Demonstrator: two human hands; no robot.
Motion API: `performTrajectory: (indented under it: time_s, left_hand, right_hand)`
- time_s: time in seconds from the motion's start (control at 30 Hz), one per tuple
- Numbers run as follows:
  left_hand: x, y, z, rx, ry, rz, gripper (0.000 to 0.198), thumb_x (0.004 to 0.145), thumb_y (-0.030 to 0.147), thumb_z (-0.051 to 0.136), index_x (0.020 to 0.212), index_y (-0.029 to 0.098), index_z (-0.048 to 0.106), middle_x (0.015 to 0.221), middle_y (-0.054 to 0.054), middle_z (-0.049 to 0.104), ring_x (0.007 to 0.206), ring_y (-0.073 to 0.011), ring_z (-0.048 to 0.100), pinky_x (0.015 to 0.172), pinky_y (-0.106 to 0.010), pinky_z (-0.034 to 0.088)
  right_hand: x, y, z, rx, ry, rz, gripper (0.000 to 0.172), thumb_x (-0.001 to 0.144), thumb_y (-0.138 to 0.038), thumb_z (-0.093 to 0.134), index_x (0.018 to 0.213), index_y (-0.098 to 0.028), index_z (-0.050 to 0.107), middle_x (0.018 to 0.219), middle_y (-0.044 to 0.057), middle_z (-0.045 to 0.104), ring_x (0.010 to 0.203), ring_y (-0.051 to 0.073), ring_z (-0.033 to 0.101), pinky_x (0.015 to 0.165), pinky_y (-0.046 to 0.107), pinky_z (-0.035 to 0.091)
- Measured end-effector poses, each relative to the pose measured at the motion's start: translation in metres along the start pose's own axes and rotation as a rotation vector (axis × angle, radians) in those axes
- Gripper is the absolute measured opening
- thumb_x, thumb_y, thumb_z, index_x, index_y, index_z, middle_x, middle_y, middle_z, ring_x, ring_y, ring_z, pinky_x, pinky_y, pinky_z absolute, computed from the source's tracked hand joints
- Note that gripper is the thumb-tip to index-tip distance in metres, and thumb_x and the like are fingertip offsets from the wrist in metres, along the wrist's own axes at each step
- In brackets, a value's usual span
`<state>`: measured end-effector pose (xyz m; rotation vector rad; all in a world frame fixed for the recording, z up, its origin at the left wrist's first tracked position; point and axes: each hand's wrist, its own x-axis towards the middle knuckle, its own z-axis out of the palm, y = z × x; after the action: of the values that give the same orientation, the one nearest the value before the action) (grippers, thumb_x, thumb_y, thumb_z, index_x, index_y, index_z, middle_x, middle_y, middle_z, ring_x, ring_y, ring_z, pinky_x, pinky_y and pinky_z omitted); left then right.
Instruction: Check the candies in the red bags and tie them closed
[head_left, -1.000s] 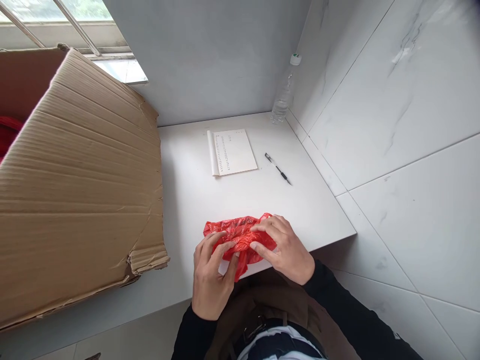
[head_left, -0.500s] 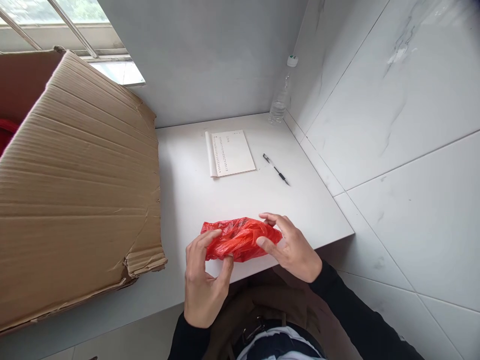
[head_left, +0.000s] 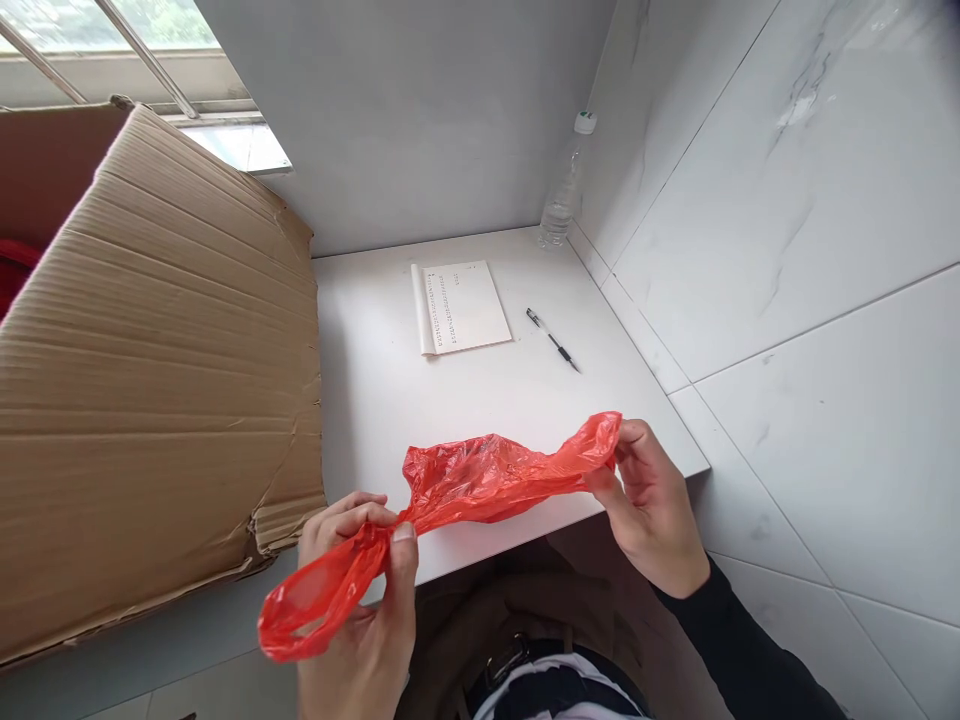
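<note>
A thin red plastic bag (head_left: 487,480) is stretched out sideways over the front edge of the white table. My left hand (head_left: 367,590) pinches it between thumb and fingers near its left end, and a looped handle part hangs over that hand toward the lower left. At the bag's right end, my right hand (head_left: 652,500) is closed on the gathered plastic, which sticks up above the fingertips. The middle of the bag is crumpled and lies on or just above the table; I cannot tell which.
On the white table (head_left: 367,380) lie an open notepad (head_left: 469,305) with writing and a black pen (head_left: 553,340). A clear plastic bottle (head_left: 559,205) stands in the back corner. To the left is a large cardboard box (head_left: 172,340) with red material (head_left: 15,270) inside. A marbled tile wall bounds the right.
Both hands have taken hold of the bundled red bag and moved apart, left hand down-left, right hand to the right. The bag is now drawn out longer, with its handle loop showing.
</note>
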<state>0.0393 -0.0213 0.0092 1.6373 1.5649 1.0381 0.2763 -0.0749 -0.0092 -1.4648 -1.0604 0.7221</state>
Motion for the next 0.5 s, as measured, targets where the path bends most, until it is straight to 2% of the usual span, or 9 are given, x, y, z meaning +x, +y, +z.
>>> performTrajectory:
  time_s: [0.1, 0.17, 0.23, 0.27, 0.37, 0.43, 0.5]
  left_hand:
    - [0.001, -0.010, -0.009, 0.212, -0.161, 0.005, 0.021, 0.089, 0.045, 0.061, 0.100, 0.028, 0.062, 0.115, -0.005, 0.057, 0.103, -0.0218, 0.058, 0.063, -0.027, 0.050]
    - [0.000, -0.019, -0.013, 0.294, -0.276, -0.036, 0.025, 0.090, 0.049, 0.058, 0.085, 0.025, 0.060, 0.110, -0.005, 0.062, 0.084, -0.0197, 0.059, 0.051, -0.026, 0.043]
    - [-0.001, -0.025, -0.014, 0.327, -0.315, -0.069, 0.037, 0.090, 0.051, 0.057, 0.068, 0.023, 0.051, 0.094, -0.004, 0.066, 0.068, -0.0165, 0.054, 0.051, -0.027, 0.040]
    - [-0.001, -0.026, -0.014, 0.309, -0.325, -0.087, 0.039, 0.090, 0.052, 0.057, 0.065, 0.022, 0.049, 0.087, -0.002, 0.066, 0.065, -0.0157, 0.053, 0.053, -0.027, 0.041]
    - [-0.001, -0.013, -0.013, 0.138, -0.316, -0.202, 0.030, 0.088, 0.054, 0.060, 0.081, 0.025, 0.061, 0.082, 0.001, 0.066, 0.073, -0.0175, 0.060, 0.065, -0.028, 0.045]
    - [-0.001, 0.003, -0.013, 0.020, -0.251, -0.316, 0.029, 0.085, 0.056, 0.064, 0.095, 0.029, 0.063, 0.089, 0.002, 0.068, 0.082, -0.0192, 0.064, 0.072, -0.029, 0.046]
    - [0.001, 0.018, -0.013, -0.047, -0.169, -0.369, 0.031, 0.082, 0.055, 0.068, 0.100, 0.030, 0.062, 0.095, 0.003, 0.069, 0.087, -0.0202, 0.066, 0.078, -0.031, 0.046]
  right_hand:
    - [0.001, -0.004, -0.002, -0.023, 0.066, 0.008, 0.021, 0.094, -0.033, 0.064, 0.113, -0.029, 0.057, 0.107, 0.001, 0.060, 0.100, 0.018, 0.059, 0.089, 0.033, 0.048]
    - [0.003, -0.004, -0.003, -0.042, 0.083, 0.034, 0.026, 0.093, -0.034, 0.067, 0.116, -0.030, 0.056, 0.109, 0.001, 0.061, 0.101, 0.018, 0.059, 0.091, 0.035, 0.050]
    - [0.005, -0.006, -0.003, -0.055, 0.078, 0.055, 0.031, 0.092, -0.035, 0.068, 0.120, -0.030, 0.056, 0.109, 0.002, 0.061, 0.099, 0.018, 0.059, 0.093, 0.038, 0.051]
    - [0.005, -0.007, -0.003, -0.056, 0.075, 0.056, 0.033, 0.092, -0.034, 0.067, 0.122, -0.030, 0.055, 0.110, 0.002, 0.061, 0.099, 0.019, 0.059, 0.093, 0.039, 0.052]
    - [0.001, -0.019, 0.001, -0.074, 0.093, -0.016, 0.040, 0.091, -0.028, 0.065, 0.128, -0.031, 0.051, 0.120, 0.005, 0.058, 0.108, 0.022, 0.059, 0.096, 0.044, 0.051]
    - [-0.004, -0.032, 0.006, -0.121, 0.161, -0.181, 0.049, 0.086, -0.021, 0.066, 0.131, -0.030, 0.051, 0.125, 0.006, 0.055, 0.115, 0.024, 0.057, 0.099, 0.047, 0.049]
    - [-0.007, -0.046, 0.012, -0.169, 0.267, -0.425, 0.054, 0.081, -0.014, 0.066, 0.131, -0.029, 0.053, 0.123, 0.006, 0.055, 0.115, 0.025, 0.055, 0.099, 0.047, 0.049]
